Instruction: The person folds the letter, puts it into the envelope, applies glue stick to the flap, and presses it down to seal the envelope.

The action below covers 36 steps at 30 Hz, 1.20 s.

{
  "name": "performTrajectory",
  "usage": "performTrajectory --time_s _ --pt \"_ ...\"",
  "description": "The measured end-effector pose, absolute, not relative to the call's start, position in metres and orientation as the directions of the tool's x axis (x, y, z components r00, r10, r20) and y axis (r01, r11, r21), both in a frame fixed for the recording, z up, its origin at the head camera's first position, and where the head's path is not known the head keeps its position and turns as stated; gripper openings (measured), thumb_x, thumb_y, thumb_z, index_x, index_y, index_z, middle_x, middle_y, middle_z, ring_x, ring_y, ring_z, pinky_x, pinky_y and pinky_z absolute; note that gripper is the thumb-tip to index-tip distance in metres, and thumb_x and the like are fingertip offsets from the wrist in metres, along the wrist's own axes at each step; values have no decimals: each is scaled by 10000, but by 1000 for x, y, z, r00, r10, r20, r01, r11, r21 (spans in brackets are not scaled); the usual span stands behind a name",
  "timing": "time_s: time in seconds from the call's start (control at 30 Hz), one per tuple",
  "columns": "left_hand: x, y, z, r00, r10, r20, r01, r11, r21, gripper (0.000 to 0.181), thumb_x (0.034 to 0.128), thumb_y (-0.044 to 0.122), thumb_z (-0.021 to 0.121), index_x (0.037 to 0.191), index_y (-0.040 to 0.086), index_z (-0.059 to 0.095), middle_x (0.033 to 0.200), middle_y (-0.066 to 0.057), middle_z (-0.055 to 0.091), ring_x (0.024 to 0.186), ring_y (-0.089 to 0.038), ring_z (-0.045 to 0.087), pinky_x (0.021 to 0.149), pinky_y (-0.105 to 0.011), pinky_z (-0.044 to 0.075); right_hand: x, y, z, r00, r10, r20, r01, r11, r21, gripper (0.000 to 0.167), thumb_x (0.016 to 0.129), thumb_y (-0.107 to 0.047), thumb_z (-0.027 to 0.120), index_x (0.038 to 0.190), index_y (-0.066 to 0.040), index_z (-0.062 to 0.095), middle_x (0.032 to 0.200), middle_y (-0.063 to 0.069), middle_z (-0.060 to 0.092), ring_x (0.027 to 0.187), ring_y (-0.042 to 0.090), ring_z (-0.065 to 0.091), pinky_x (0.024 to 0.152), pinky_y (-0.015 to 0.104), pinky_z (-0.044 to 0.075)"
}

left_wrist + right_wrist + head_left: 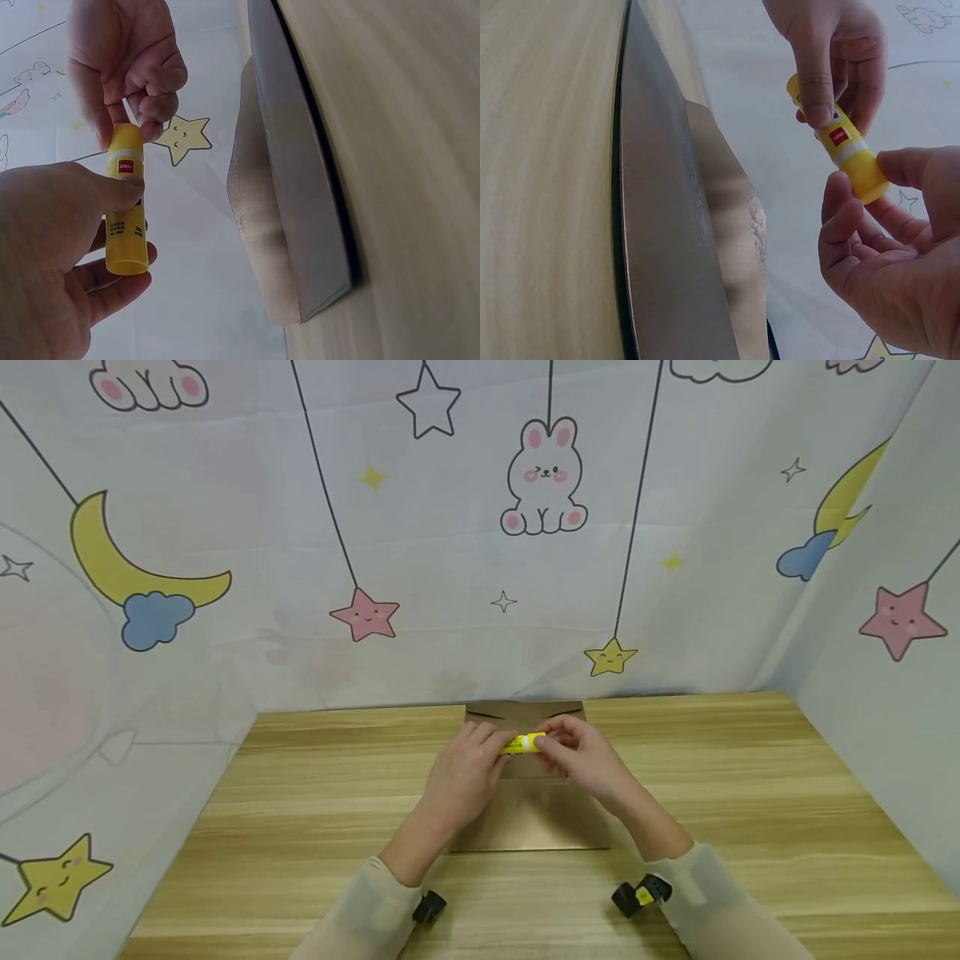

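Observation:
A yellow glue stick (527, 743) with a white band and a small red label is held in the air above a brown paper envelope (532, 818). My left hand (461, 772) grips its barrel, thumb on one side and fingers on the other. At the other end, my right hand (592, 762) pinches the yellow cap (866, 178) between thumb and fingers. The cap sits on the barrel. Below the hands, the envelope lies on the table with its flap (731, 195) raised, and whitish rough streaks show along the flap in the right wrist view.
The wood-grain table (315, 810) spreads out around the envelope. Behind it and at both sides hangs a white cloth (480, 552) printed with stars, moons and rabbits. Black straps with small devices (641, 895) sit at both wrists.

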<state>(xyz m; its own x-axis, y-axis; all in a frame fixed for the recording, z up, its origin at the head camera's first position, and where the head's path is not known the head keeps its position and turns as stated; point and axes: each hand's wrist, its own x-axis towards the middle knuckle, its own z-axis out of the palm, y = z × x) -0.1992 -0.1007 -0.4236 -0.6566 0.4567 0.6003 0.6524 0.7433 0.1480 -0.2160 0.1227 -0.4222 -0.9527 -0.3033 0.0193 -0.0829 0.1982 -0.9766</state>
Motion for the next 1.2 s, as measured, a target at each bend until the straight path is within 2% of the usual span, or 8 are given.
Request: performTrajectory --time_s 0.17,0.4,0.53,0.7,0.8,0.9,1.03,1.2 --pt "-200 -101 -424 -664 445 600 634 761 137 327 885 81 879 1190 62 762 1079 -44 735 949 -249 628 806 -368 549 -215 123 -422 -949 -312 47 -107 178 -978 261 1036 -150 715 1258 -54 618 1093 192 665 930 382 659 691 314 551" --pt "-199 -104 -426 -682 415 603 594 795 124 312 896 122 880 1183 94 760 1079 -25 751 958 -241 619 774 -383 497 -213 121 -419 -953 -296 55 -106 157 -982 257 1008 -44 700 1244 -56 601 1160 181 636 984 437 638 674 288 529" --pt "-199 -105 -425 -678 401 616 594 792 139 338 892 107 880 1204 84 752 1077 -39 763 939 -242 626 787 -384 517 -213 121 -418 -958 -282 57 -105 156 -982 267 1002 -38 695 1249 -54 594 1176 183 614 1012 440 632 703 313 560" --pt "-201 -105 -424 -674 381 633 609 771 185 357 887 69 875 1218 58 742 1079 -70 765 916 -254 641 821 -394 543 -214 127 -414 -963 -261 64 -115 183 -976 299 1023 -103 699 1297 -39 599 1194 185 619 1071 463 644 816 409 611" --pt "-202 -104 -424 -693 355 628 609 754 246 333 889 51 866 1198 40 741 1074 -90 758 917 -277 657 837 -415 555 -215 133 -410 -967 -245 71 -127 222 -967 315 1037 -172 701 1318 -53 623 1192 182 644 1085 475 637 816 395 605" --pt "-203 -104 -424 -738 312 598 586 736 340 299 909 58 845 1187 36 737 1079 -89 741 938 -274 665 853 -419 567 -217 142 -406 -968 -233 93 -160 287 -944 319 1042 -218 704 1322 -72 656 1181 165 675 1062 464 638 754 359 585" --pt "-201 -104 -423 -801 242 548 536 699 474 280 935 83 824 1195 37 730 1099 -77 690 946 -241 663 832 -399 590 -220 160 -403 -964 -229 135 -220 407 -887 324 1052 -233 696 1329 -67 678 1164 146 691 1001 377 644 714 333 559" --pt "-200 -104 -422 -848 178 500 487 636 599 285 932 78 830 1191 23 726 1070 -74 654 931 -222 671 800 -383 606 -226 188 -406 -959 -235 159 -270 592 -760 330 1068 -214 670 1363 -66 678 1188 155 676 990 280 630 741 359 540"
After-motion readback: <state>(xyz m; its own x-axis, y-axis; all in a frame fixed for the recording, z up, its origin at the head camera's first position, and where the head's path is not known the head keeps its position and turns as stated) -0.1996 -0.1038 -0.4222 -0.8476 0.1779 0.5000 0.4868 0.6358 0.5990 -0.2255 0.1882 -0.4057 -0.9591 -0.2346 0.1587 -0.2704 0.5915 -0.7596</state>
